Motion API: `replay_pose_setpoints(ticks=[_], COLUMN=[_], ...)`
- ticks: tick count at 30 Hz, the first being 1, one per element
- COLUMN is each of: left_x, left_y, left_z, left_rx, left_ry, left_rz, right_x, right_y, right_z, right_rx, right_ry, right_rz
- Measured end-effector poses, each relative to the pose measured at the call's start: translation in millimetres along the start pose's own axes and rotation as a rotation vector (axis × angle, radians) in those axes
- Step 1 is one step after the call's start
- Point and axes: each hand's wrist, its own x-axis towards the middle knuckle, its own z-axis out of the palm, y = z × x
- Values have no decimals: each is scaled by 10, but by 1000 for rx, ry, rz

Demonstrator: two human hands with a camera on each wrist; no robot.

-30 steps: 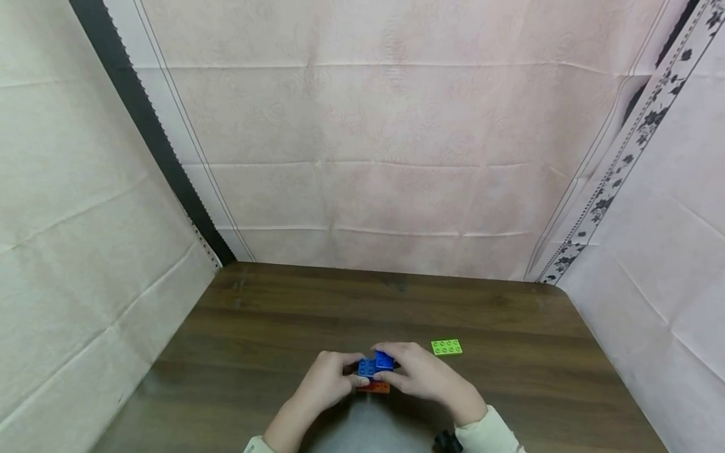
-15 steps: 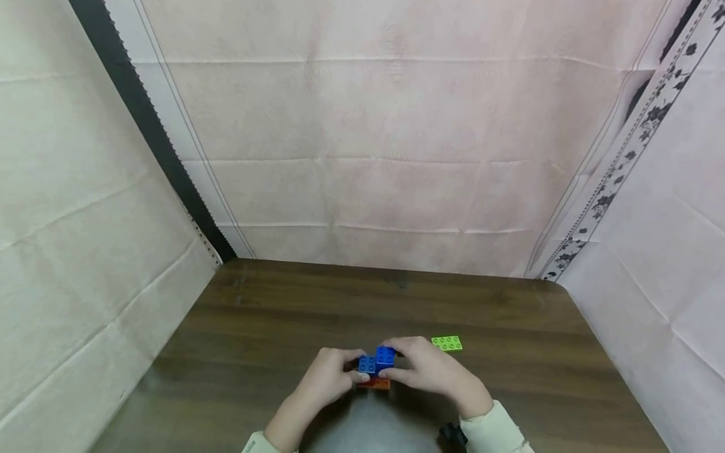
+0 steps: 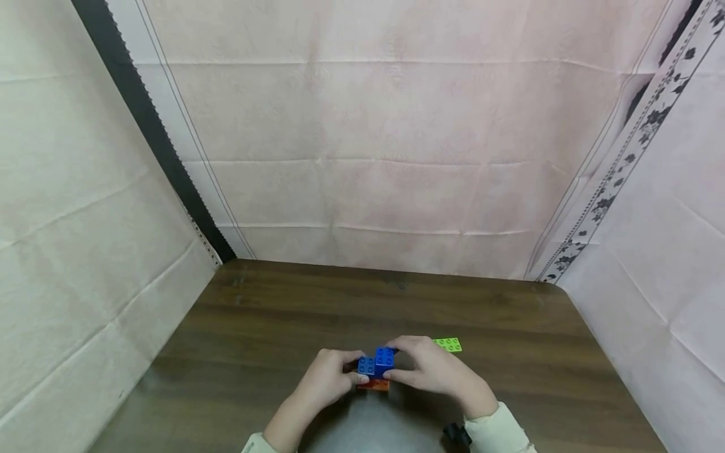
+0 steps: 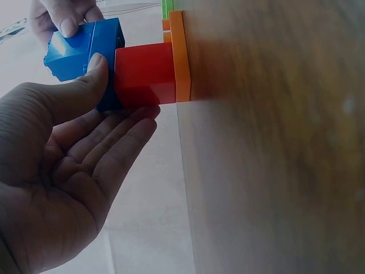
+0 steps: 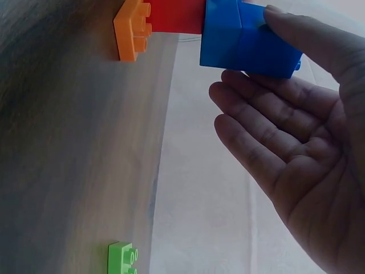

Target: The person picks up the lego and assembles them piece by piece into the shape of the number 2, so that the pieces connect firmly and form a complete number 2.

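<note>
A brick stack stands on the table: an orange flat brick (image 4: 181, 57) at the bottom, a red brick (image 4: 145, 74) on it, then a wide blue brick (image 3: 365, 365). A square blue brick (image 3: 384, 357) sits on the wide one's right half, flush against it in the right wrist view. My left hand (image 3: 328, 376) pinches the wide blue brick between thumb and fingers. Thumb in front and fingers behind, my right hand (image 3: 428, 368) pinches the square blue brick; its other fingers reach out straight in the right wrist view. The red brick is mostly hidden in the head view.
A lime green flat brick (image 3: 449, 345) lies on the brown wooden table (image 3: 272, 327), just behind the right hand. Pale cloth (image 3: 368, 157) hangs at the back and along both sides of the table.
The square blue brick, tilted a second ago, now sits level on the wide blue one. My right hand has shifted slightly right and partly covers the green brick. The left hand keeps its grip.
</note>
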Motion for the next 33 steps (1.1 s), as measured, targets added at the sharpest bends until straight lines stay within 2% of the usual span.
replay_pose_setpoints(ticks=[9,18,33], left_x=[6,-3,-16], left_y=[9,7,36], left_z=[-3,4,-2], left_rx=[-13,2,-10], left_ry=[-6,0,-16], left_rz=[0,-6,-61], right_x=[-44,-81,-111], right_y=[10,42,183], right_z=[-67,-90,-105], right_rx=[37,12,37], right_ry=[1,-14,0], right_rz=[22,51,61])
